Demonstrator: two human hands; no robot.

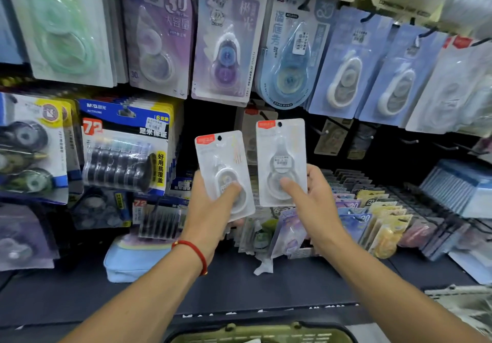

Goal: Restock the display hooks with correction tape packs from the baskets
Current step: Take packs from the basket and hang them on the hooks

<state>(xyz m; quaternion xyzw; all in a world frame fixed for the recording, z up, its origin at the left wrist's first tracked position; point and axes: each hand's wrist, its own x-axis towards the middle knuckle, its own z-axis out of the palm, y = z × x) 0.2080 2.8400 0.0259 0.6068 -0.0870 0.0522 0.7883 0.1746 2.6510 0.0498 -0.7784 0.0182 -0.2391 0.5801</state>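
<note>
My left hand (213, 206) grips a white correction tape pack (222, 161) with a red corner label, thumb across its lower front. Beside it my right hand (306, 196) holds a second, matching pack (281, 151) upright and a little higher. Both packs are raised in front of a dark gap in the display, where a hanging pack (251, 119) of the same kind shows behind them. Bare hooks (411, 141) stick out of the dark panel to the right. The rim of a green basket (255, 333) shows at the bottom edge.
Rows of hanging correction tape packs (229, 44) fill the wall above and left, including black multi-packs (125, 145). Upright packs stand in a wire rack (372, 209) on the dark shelf. A light blue pouch (127, 260) lies on the shelf at left.
</note>
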